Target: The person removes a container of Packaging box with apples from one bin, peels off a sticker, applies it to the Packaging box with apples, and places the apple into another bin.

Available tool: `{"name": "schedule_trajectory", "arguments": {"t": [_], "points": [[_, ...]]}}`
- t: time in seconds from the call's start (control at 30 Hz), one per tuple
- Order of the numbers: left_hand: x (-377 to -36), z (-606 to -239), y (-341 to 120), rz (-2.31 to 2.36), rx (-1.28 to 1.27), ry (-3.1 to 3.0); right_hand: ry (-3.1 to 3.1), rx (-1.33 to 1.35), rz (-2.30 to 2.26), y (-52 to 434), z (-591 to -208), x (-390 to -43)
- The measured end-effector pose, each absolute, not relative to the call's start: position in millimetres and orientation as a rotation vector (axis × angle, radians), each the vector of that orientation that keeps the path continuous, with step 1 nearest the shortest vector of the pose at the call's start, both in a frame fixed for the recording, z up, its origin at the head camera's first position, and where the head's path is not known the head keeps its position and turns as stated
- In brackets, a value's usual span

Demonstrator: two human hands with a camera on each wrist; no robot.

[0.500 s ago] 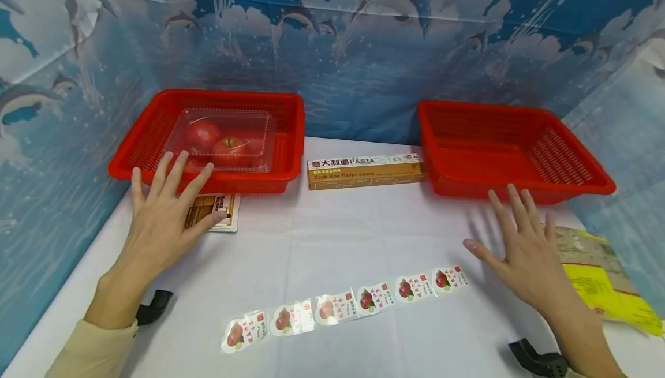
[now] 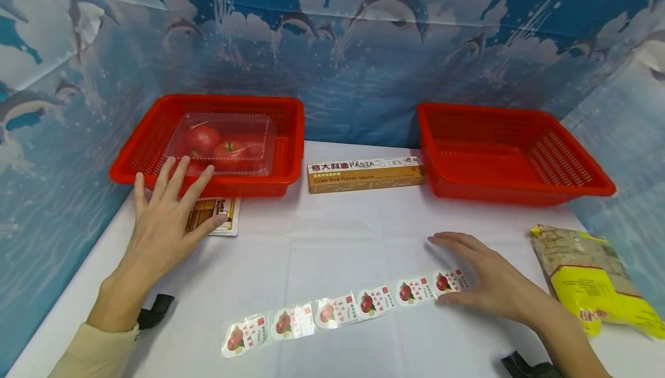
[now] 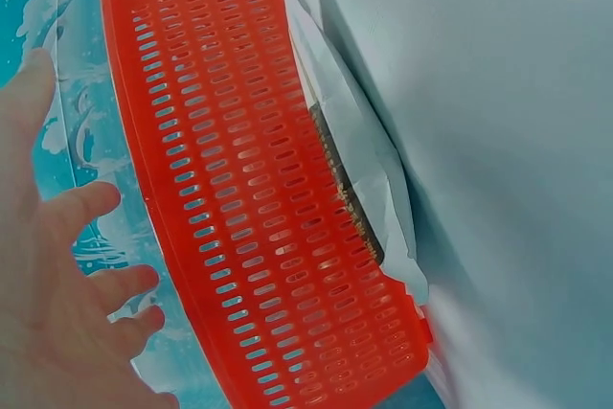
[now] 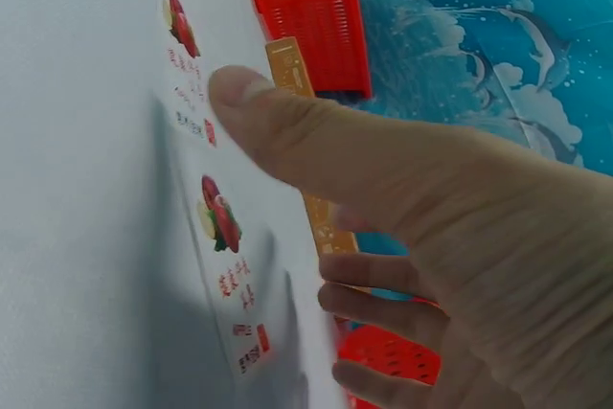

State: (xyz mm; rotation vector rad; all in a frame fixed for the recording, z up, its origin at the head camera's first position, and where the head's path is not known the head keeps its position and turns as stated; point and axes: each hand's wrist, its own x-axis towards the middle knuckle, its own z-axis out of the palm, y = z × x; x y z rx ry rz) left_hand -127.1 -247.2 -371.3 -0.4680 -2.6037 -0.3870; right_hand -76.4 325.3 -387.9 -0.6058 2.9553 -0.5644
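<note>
My left hand (image 2: pixel 163 225), fingers spread, hovers at the front of the left red basket (image 2: pixel 249 187); in the left wrist view its fingers stand apart from the basket wall. Inside that basket lies a clear plastic box (image 2: pixel 262 147) with red apples (image 2: pixel 228 150). A flat packet (image 2: pixel 231 222) sticks out from under the basket beneath the left thumb. My right hand (image 2: pixel 493 277) is at the right end of a strip of fruit stickers (image 2: pixel 374 302), thumb and fingers parted around the end sticker (image 4: pixel 222 222), with nothing gripped.
A pasta box (image 2: pixel 366 175) lies between the baskets. The right red basket (image 2: pixel 519 190) stands at the back right. A yellow bag of grain-like food (image 2: pixel 592 280) lies at the right edge. A dolphin-print curtain (image 2: pixel 358 78) hangs behind.
My right hand has moved down and left from in front of the right basket to the sticker strip's end, turning sideways. The left hand has barely moved.
</note>
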Motion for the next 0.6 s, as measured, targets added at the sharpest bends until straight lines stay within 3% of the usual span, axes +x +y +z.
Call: {"name": "schedule_trajectory", "arguments": {"t": [0.6], "points": [[-127.7,-371.9,-247.0,-0.396,-0.459,-2.611,2.955,-0.640,-0.444,322.6,-387.0,-80.7]]}}
